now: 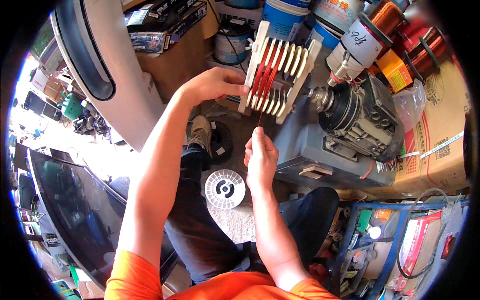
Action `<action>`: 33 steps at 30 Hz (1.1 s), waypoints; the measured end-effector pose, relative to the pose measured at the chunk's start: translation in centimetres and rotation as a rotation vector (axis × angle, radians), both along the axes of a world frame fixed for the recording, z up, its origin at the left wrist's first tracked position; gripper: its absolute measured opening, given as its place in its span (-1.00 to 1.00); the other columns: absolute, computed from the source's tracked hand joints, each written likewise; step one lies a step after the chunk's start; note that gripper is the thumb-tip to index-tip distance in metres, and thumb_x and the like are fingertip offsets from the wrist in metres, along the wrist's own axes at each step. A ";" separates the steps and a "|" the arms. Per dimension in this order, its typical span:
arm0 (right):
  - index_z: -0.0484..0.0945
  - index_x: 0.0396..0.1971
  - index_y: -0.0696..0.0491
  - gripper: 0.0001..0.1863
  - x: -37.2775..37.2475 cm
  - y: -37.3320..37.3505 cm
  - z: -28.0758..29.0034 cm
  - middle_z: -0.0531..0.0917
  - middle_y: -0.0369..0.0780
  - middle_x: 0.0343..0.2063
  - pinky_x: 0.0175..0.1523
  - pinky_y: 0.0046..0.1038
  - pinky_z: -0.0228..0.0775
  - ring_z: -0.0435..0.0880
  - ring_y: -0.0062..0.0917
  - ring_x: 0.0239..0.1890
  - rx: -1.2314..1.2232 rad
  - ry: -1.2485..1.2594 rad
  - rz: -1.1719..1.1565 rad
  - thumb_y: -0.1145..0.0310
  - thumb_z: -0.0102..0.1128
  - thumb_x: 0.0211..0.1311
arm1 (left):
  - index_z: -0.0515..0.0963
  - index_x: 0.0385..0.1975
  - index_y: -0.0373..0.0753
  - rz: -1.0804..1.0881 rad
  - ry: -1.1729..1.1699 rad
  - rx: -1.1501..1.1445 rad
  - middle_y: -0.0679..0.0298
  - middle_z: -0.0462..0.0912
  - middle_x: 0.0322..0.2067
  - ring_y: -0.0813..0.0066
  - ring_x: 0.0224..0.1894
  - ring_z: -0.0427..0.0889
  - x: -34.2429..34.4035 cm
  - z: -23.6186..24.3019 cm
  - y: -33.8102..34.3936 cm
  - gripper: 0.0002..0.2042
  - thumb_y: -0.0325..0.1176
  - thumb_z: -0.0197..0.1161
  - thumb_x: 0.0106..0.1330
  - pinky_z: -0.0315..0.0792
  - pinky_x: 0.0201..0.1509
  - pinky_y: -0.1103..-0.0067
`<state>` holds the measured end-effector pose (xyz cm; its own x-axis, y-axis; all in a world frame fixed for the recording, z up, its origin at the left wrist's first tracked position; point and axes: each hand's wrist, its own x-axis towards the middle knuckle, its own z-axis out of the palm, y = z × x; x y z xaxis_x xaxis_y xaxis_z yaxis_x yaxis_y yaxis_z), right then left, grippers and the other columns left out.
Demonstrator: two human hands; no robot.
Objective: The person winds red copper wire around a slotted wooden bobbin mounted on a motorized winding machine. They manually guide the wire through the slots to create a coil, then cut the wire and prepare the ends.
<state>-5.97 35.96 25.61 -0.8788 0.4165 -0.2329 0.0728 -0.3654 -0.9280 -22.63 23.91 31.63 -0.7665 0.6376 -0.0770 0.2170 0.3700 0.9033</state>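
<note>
A cream coil winding former [292, 60] with several grooves stands in front of me, mounted on a shaft. Red-brown enamelled wire [267, 75] fills its left grooves; the grooves to the right look bare. My left hand [215, 86] is at the former's left end bar, thumb and forefinger bent around its edge. Below the former, my right hand [261, 160] is closed with the thumb on top, pinching the thin wire that runs down from the grooves. To the right, the shaft leads to a dark electric motor [360, 117] bolted on a grey metal base [300, 150].
Between my legs stands a white slotted spool [225, 189]. Copper wire reels [385, 17] and blue-white buckets [282, 20] crowd the back. A cardboard box [442, 130] lies right of the motor. A blue rack [400, 225] holds parts at lower right; a dark glossy panel [75, 215] leans left.
</note>
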 end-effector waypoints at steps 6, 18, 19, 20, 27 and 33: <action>0.38 -0.69 0.00 -0.55 -0.1 -0.4 -0.6 0.29 -0.44 -0.80 -0.71 -0.71 -0.03 0.18 -0.81 -0.80 0.017 -0.003 0.006 0.02 0.08 0.28 | 0.57 -0.25 -0.37 -0.004 -0.528 0.405 0.30 0.49 -0.50 0.67 -0.60 0.16 -0.2 0.7 -1.7 -0.33 0.28 -0.01 0.23 0.04 -0.57 0.69; 0.39 -0.69 0.00 -0.55 -0.1 -0.1 -0.8 0.30 -0.44 -0.79 -0.71 -0.71 -0.03 0.20 -0.81 -0.79 0.074 0.009 0.000 0.01 0.06 0.29 | 0.49 -0.01 -0.25 0.121 -0.023 0.039 0.38 0.51 -0.53 0.68 -0.58 0.34 0.2 1.0 -0.1 -0.58 -0.47 0.08 0.05 0.26 -0.53 0.71; 0.39 -0.70 0.00 -0.55 -0.1 -0.1 -0.8 0.30 -0.44 -0.79 -0.71 -0.71 -0.03 0.19 -0.81 -0.79 0.065 0.014 0.001 0.01 0.06 0.29 | 0.52 -0.06 -0.27 0.088 -0.038 0.004 0.37 0.51 -0.53 0.68 -0.58 0.35 0.2 1.1 -0.2 -0.61 -0.48 0.07 0.05 0.27 -0.52 0.71; 0.39 -0.70 0.00 -0.55 -0.1 0.0 -0.8 0.29 -0.44 -0.79 -0.71 -0.70 -0.03 0.19 -0.81 -0.79 0.056 0.020 0.003 0.01 0.06 0.29 | 0.54 -0.11 -0.28 0.056 -0.052 -0.032 0.37 0.51 -0.53 0.68 -0.57 0.35 0.2 1.3 -0.5 -0.65 -0.48 0.06 0.04 0.28 -0.52 0.71; 0.41 -0.68 0.01 -0.56 -0.3 0.1 -1.2 0.32 -0.43 -0.78 -0.69 -0.70 0.00 0.22 -0.80 -0.77 0.083 0.016 -0.006 0.02 0.09 0.28 | 0.60 -0.22 -0.33 -0.104 -0.435 0.459 0.38 0.46 -0.55 0.71 -0.61 0.21 -0.2 2.1 -1.7 -0.78 -0.52 0.11 0.15 0.11 -0.55 0.74; 0.42 -0.68 0.02 -0.54 -0.3 -0.5 -1.9 0.36 -0.43 -0.77 -0.67 -0.70 0.05 0.26 -0.80 -0.76 0.132 0.051 0.008 -0.03 0.09 0.25 | 0.31 0.21 -0.17 -0.045 -0.199 0.393 0.39 0.49 -0.29 0.72 -0.49 0.33 0.0 1.6 -0.8 -0.49 -0.56 0.01 0.20 0.25 -0.47 0.74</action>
<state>-6.32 35.48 23.68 -0.8916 0.4333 -0.1317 0.0271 -0.2393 -0.9706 -22.68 23.12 33.21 -0.7319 0.6805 0.0351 0.0327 -0.0163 0.9993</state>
